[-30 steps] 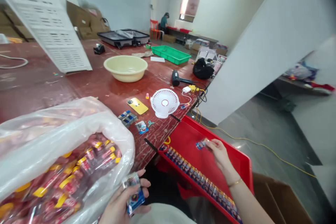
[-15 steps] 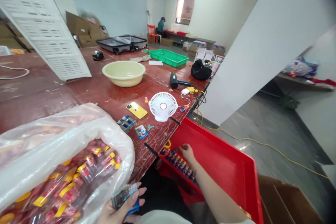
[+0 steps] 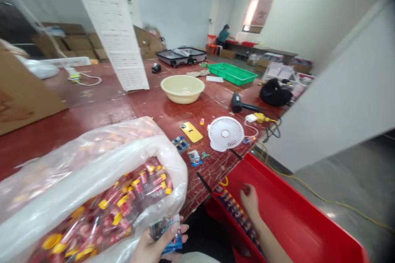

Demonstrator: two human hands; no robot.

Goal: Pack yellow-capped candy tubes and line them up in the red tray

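The left hand [image 3: 156,246] has its grip closed on some glossy blue-and-grey packets [image 3: 168,234], which lie between the thumb and the fingers, just beside the open mouth of a clear plastic bag [image 3: 163,148]. Inside the bag are many small red tubes [image 3: 123,205] with yellow caps.

The right hand [image 3: 250,201] is inside the red tray [image 3: 296,218], its fingers curled close to a row of small packaged pieces [image 3: 236,209] along the near side — whether its grip is empty or holds something, I cannot tell.

On the red surface [image 3: 138,107], well apart from the left grip, a single packet [image 3: 195,158] lies near the edge, with a blue-and-grey bundle [image 3: 180,144], a yellow phone [image 3: 191,131] and a white fan [image 3: 226,133] around it. Farther back sits a cream basin [image 3: 182,89].
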